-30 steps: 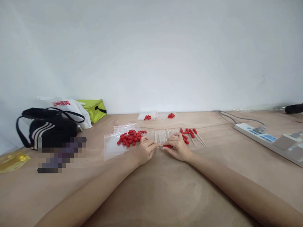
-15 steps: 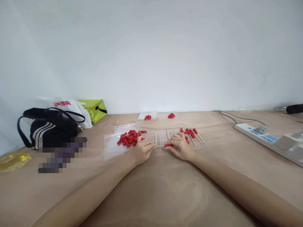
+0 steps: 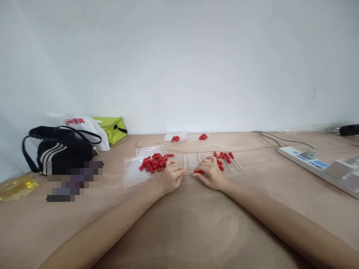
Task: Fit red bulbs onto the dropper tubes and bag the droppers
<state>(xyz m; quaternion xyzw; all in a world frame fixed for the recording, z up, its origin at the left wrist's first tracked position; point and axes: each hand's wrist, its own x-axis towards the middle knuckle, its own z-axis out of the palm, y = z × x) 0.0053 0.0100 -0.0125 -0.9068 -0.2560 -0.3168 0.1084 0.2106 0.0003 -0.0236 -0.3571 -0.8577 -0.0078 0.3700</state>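
While the left fingers pinch a clear tube, the right fingers pinch a red bulb at its end.

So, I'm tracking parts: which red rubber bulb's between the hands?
The bulb in the right hand; only it faces the thin clear tube in the left hand.

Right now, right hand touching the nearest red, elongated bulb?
Touching: head view shows the right hand gripping the red, elongated bulb without a visible gap.
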